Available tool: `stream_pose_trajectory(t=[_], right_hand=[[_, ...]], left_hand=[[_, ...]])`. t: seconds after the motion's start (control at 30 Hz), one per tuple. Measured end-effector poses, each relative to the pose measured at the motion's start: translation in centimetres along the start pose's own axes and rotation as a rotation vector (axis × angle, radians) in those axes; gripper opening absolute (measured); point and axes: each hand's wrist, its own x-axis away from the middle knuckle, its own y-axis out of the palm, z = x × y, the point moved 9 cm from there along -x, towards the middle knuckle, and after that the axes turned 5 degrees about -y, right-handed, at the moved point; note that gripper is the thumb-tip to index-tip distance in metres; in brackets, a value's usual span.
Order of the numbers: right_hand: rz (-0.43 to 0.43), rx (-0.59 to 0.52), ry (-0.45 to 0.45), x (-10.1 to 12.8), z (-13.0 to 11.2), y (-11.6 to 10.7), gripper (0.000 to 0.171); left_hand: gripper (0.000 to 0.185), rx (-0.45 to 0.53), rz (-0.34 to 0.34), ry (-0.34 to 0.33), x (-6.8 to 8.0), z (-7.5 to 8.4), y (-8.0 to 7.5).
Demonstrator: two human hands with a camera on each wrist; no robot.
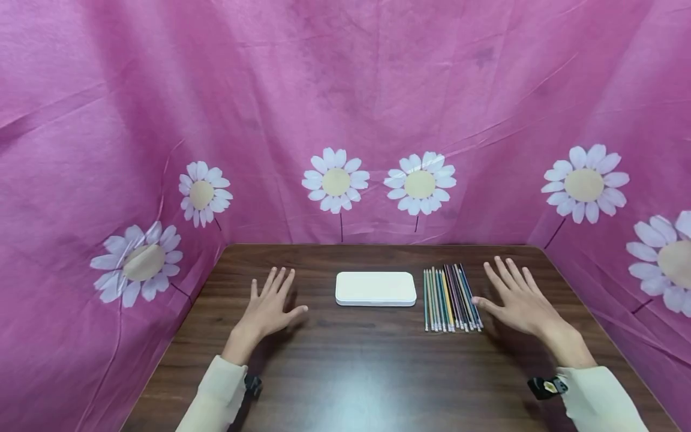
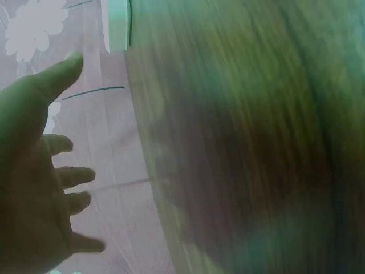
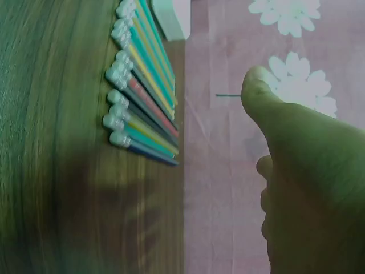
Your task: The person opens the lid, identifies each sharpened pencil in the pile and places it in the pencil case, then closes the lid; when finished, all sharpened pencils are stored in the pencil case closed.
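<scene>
My left hand (image 1: 268,309) is held above the left part of the table, fingers spread, holding nothing. To its right lies a closed white case (image 1: 375,288), a flat box with rounded corners; one end of the case (image 2: 117,25) shows at the top of the left wrist view. Several pencils (image 1: 450,299) in different colours lie side by side right of the case, their eraser ends towards me. Just right of the pencils, my right hand (image 1: 520,305) hovers with its fingers spread and nothing in it. The right wrist view shows the pencils' white erasers (image 3: 120,97) beside this hand.
The dark wooden table (image 1: 345,372) ends at the back and sides against a pink cloth (image 1: 378,90) printed with white daisies. Dark wrist straps sit on both cuffs, such as the right strap (image 1: 546,387).
</scene>
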Motion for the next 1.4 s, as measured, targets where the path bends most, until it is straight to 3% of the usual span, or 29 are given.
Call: stream_pose_trajectory(t=[0.23, 0.47, 0.6, 0.87, 1.07, 1.4], right_hand=[[0.029, -0.090, -0.029, -1.6, -3.1, -1.3, 0.084], [0.054, -0.086, -0.134, -4.3, -7.3, -0.9, 0.053], [0.042, -0.102, -0.187, -5.8, -9.4, 0.0, 0.046], [0.029, -0.107, -0.286, -9.2, -13.1, 1.9, 0.039], [-0.025, -0.074, -0.333, -11.1, -14.7, 4.5, 0.041], [-0.165, -0.043, -0.338, -13.3, -15.5, 7.7, 0.071]], left_hand=[[0.070, -0.024, 0.071, 0.125, 0.4, 3.2, -0.4], [0.056, 0.037, 0.074, 0.193, 0.6, 7.4, 0.2], [0.055, 0.050, 0.068, 0.248, -0.5, 9.9, 0.8], [0.063, -0.025, 0.051, 0.331, -3.9, 13.7, 2.6], [0.077, -0.049, -0.028, 0.348, -5.3, 14.8, 4.4], [0.086, -0.089, -0.098, 0.327, -6.8, 14.4, 6.2]])
